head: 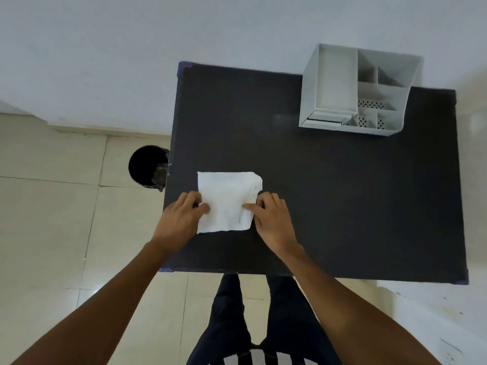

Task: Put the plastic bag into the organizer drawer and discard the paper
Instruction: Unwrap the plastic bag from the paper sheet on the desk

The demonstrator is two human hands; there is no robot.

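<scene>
A white folded sheet of paper [228, 200] lies flat on the black table [329, 193], near its front left. My left hand [181, 219] pinches the sheet's left edge with thumb and fingers. My right hand [271, 219] pinches its right edge the same way. A grey organizer [355, 90] with several open compartments stands at the back right of the table; a slim drawer [325, 121] sits at the bottom of its front, slightly out. I cannot make out a plastic bag; it may be hidden under or within the paper.
A black round bin [147, 164] stands on the tiled floor against the table's left edge. A white wall runs behind the table. My legs are at the table's front edge.
</scene>
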